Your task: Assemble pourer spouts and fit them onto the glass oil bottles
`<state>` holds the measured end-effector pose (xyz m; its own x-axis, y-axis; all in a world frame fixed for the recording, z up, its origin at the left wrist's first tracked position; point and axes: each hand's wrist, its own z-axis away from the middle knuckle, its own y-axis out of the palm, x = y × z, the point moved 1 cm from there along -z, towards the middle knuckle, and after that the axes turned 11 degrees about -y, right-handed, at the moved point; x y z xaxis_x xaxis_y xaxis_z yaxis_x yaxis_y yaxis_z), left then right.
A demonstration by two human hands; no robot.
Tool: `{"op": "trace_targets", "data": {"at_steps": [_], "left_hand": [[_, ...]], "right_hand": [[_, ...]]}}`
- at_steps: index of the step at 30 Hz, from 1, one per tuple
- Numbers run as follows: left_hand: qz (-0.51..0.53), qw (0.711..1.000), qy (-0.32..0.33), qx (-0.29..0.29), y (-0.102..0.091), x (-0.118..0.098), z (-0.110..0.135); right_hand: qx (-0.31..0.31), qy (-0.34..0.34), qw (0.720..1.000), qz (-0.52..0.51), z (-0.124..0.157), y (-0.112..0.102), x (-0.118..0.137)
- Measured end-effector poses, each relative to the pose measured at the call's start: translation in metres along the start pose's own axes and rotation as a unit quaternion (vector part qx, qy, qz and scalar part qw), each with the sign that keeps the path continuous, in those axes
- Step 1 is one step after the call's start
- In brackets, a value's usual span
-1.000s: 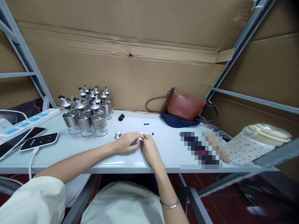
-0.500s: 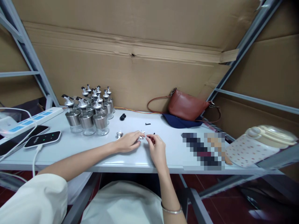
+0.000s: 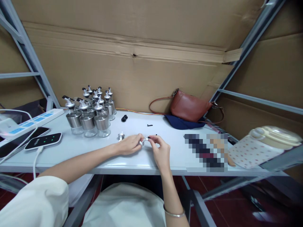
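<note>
My left hand (image 3: 132, 144) is closed around a silver bottle pourer (image 3: 141, 142), its narrow spout tilted to the right. At the spout's tip, my right hand (image 3: 161, 150) pinches a small black cap (image 3: 148, 137) between thumb and fingertips. The fingers partly hide both parts, so I cannot tell how firmly the cap sits on the spout. Just left of my left hand, a second silver pourer (image 3: 121, 136) stands on the table. A small black lever-shaped piece (image 3: 150, 125) lies behind my hands, and several round black pieces (image 3: 124, 118) lie farther back.
Several glass-and-steel bottles (image 3: 88, 123) with pourers stand at the left. Near them are a power strip (image 3: 35, 121) and a white-edged device (image 3: 44, 141) with a cable. A brown bag (image 3: 189, 107) rests on a dark blue cap (image 3: 182, 123); a dotted container (image 3: 255, 151) is at the right.
My hands have come together: the pourer in my left hand now points right, and the right fingertips have brought the black cap to its spout. The bottles have not moved.
</note>
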<state>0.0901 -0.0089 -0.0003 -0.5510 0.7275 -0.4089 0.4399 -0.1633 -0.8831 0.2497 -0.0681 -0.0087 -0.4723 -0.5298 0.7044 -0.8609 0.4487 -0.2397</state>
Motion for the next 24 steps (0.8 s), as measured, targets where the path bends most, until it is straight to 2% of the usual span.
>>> {"op": "trace_targets", "data": {"at_steps": [5,16,24], "left_hand": [[0.02,1.0,-0.022,0.001,-0.0015,-0.0027,-0.0005],[0.043,0.998,0.044,-0.008,0.0042,0.0019,0.0005],[0.054,0.998,0.034,-0.003,0.0038,0.0031,0.0013]], "right_hand": [[0.001,-0.012,1.0,0.013,-0.0004,-0.0016,0.002],[0.013,-0.022,1.0,0.003,-0.0005,-0.0023,0.0042],[0.018,-0.026,0.999,0.013,0.0,-0.0032,0.0065]]}}
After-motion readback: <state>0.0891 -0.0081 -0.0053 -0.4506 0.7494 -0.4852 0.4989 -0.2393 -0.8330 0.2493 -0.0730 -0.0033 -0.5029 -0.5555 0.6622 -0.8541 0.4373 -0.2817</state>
